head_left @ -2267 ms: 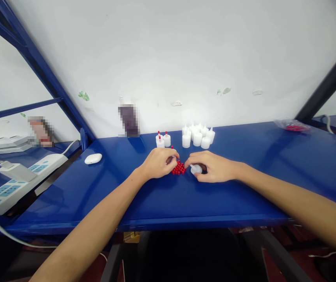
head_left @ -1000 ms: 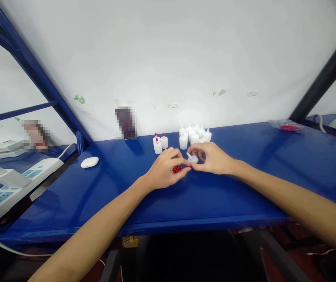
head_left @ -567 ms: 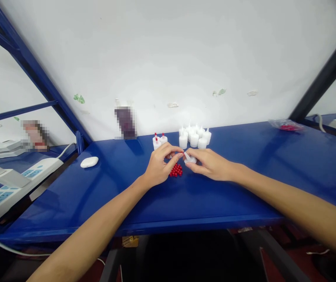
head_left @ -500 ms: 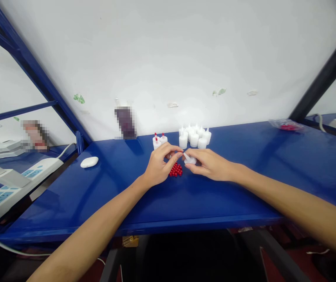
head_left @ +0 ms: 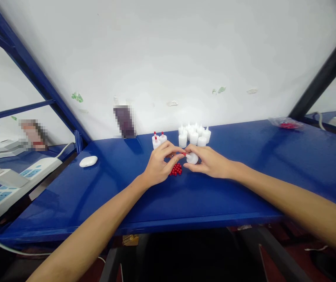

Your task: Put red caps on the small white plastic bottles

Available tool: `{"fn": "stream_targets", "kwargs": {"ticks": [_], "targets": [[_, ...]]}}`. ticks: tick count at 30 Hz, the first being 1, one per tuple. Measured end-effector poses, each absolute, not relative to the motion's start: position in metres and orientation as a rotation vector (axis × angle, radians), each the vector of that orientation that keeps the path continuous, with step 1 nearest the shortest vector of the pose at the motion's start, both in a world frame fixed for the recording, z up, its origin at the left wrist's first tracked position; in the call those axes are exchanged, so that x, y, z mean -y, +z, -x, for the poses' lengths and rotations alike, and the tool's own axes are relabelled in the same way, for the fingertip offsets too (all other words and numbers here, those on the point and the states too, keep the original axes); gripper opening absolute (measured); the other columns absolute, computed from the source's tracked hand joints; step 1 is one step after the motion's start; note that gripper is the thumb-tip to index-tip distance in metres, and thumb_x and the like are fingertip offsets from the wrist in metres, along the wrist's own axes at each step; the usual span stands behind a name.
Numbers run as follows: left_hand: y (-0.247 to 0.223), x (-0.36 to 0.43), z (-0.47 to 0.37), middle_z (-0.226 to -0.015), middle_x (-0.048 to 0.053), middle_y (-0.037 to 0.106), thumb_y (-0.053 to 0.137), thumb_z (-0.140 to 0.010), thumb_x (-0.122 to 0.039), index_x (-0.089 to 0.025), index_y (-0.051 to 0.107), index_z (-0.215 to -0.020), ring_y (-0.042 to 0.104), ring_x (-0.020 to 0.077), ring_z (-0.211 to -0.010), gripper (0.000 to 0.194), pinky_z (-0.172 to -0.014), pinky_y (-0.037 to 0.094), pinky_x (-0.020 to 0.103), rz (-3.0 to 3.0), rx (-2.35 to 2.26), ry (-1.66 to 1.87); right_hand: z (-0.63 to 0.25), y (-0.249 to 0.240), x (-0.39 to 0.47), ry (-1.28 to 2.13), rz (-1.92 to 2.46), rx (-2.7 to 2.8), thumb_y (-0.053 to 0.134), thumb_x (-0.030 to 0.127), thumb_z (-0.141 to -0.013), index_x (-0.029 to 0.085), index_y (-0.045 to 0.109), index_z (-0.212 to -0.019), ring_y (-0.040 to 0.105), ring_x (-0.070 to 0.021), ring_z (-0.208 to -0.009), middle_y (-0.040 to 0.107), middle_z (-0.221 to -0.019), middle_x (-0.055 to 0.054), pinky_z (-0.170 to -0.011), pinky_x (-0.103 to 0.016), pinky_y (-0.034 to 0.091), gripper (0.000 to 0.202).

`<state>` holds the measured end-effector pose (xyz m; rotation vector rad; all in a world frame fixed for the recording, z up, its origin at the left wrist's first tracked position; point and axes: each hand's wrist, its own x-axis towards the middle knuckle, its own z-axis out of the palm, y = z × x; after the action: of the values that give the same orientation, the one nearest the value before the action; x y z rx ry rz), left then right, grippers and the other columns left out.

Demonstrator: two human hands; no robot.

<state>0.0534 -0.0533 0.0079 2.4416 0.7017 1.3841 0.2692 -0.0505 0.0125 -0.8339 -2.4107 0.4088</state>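
My right hand (head_left: 212,161) holds a small white bottle (head_left: 192,158) tilted, its narrow nozzle pointing left. Between the thumb and forefinger of my left hand (head_left: 161,163) is a red cap (head_left: 184,154), at the tip of that nozzle. Just under my left fingertips a cluster of small red caps (head_left: 176,169) lies on the blue table (head_left: 203,203). Behind my left hand stand three white bottles (head_left: 156,143) with red tips. Several white bottles with bare nozzles (head_left: 194,137) stand upright behind my right hand.
A white rounded case (head_left: 88,161) lies at the table's left. At the back right is a clear plastic bag (head_left: 287,123) with red pieces inside. A white power strip (head_left: 18,184) with a plugged-in adapter is at the far left. Blurred dark object (head_left: 125,121) against the wall.
The bottle in my right hand has tilted, with its nozzle now meeting the red cap in my left fingers. The camera view has shifted slightly.
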Motion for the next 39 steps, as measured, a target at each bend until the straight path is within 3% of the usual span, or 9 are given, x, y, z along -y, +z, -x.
{"fn": "stream_targets", "kwargs": {"ticks": [7, 9, 12, 18, 24, 30, 35, 39], "targets": [[0.008, 0.059, -0.057, -0.086, 0.003, 0.058, 0.061, -0.094, -0.026, -0.020, 0.072, -0.100, 0.055, 0.0116, -0.072, 0.014, -0.065, 0.047, 0.026, -2.569, -0.606, 1.344, -0.264, 0.013, 0.053, 0.469, 0.870, 2.312, 0.060, 0.020, -0.083, 0.019, 0.058, -0.101, 0.056, -0.0132, -0.066, 0.064, -0.083, 0.000, -0.061, -0.025, 0.039, 0.017], [0.007, 0.060, -0.057, -0.086, 0.003, 0.057, 0.061, -0.094, -0.024, -0.020, 0.072, -0.101, 0.055, 0.0109, -0.071, 0.014, -0.064, 0.047, 0.025, -2.567, -0.591, 1.356, -0.263, 0.012, 0.054, 0.510, 0.886, 2.302, 0.059, 0.025, -0.087, 0.019, 0.058, -0.093, 0.053, -0.0126, -0.062, 0.062, -0.075, 0.002, -0.058, -0.024, 0.036, 0.009], [0.006, 0.059, -0.057, -0.086, 0.003, 0.057, 0.062, -0.094, -0.023, -0.019, 0.072, -0.102, 0.055, 0.0101, -0.069, 0.014, -0.062, 0.048, 0.024, -2.564, -0.565, 1.348, -0.264, 0.010, 0.054, 0.557, 0.891, 2.292, 0.054, 0.032, -0.092, 0.019, 0.055, -0.089, 0.046, -0.0117, -0.057, 0.055, -0.068, 0.003, -0.054, -0.024, 0.033, 0.013], [0.003, 0.058, -0.056, -0.089, 0.003, 0.057, 0.059, -0.095, -0.022, -0.020, 0.072, -0.103, 0.055, 0.0096, -0.069, 0.015, -0.062, 0.047, 0.024, -2.562, -0.559, 1.296, -0.264, 0.014, 0.056, 0.652, 0.886, 2.313, 0.050, 0.030, -0.095, 0.020, 0.052, -0.094, 0.045, -0.0123, -0.062, 0.055, -0.075, 0.002, -0.057, -0.025, 0.034, 0.010], [0.008, 0.060, -0.054, -0.081, 0.002, 0.056, 0.060, -0.094, -0.031, -0.018, 0.064, -0.113, 0.051, 0.0139, -0.074, 0.023, -0.071, 0.045, 0.029, -2.520, -0.680, 1.363, -0.262, 0.020, 0.063, 0.733, 0.809, 2.272, 0.064, 0.045, -0.088, 0.021, 0.049, -0.099, 0.046, -0.0124, -0.065, 0.053, -0.079, 0.002, -0.058, -0.026, 0.037, 0.030], [0.009, 0.057, -0.048, -0.087, 0.004, 0.062, 0.044, -0.100, -0.030, -0.016, 0.063, -0.108, 0.055, 0.0150, -0.077, 0.025, -0.072, 0.044, 0.030, -2.410, -0.740, 1.465, -0.266, 0.021, 0.063, 0.688, 0.863, 2.218, 0.053, 0.041, -0.096, 0.022, 0.047, -0.098, 0.037, -0.0111, -0.058, 0.043, -0.069, 0.005, -0.055, -0.025, 0.032, 0.020], [0.008, 0.053, -0.045, -0.082, 0.003, 0.060, 0.046, -0.099, -0.025, -0.017, 0.064, -0.104, 0.053, 0.0142, -0.072, 0.021, -0.070, 0.043, 0.029, -2.485, -0.762, 1.480, -0.270, 0.025, 0.062, 0.742, 0.827, 2.146, 0.051, 0.042, -0.097, 0.022, 0.049, -0.100, 0.038, -0.0125, -0.065, 0.044, -0.076, 0.003, -0.060, -0.027, 0.034, 0.020], [0.007, 0.051, -0.046, -0.083, 0.003, 0.057, 0.052, -0.095, -0.023, -0.018, 0.061, -0.114, 0.053, 0.0155, -0.076, 0.022, -0.072, 0.046, 0.030, -2.716, -0.723, 1.319, -0.267, 0.020, 0.057, 0.847, 0.815, 2.074, 0.050, 0.046, -0.097, 0.022, 0.050, -0.098, 0.036, -0.0121, -0.063, 0.040, -0.074, 0.004, -0.058, -0.027, 0.033, 0.024]]}}
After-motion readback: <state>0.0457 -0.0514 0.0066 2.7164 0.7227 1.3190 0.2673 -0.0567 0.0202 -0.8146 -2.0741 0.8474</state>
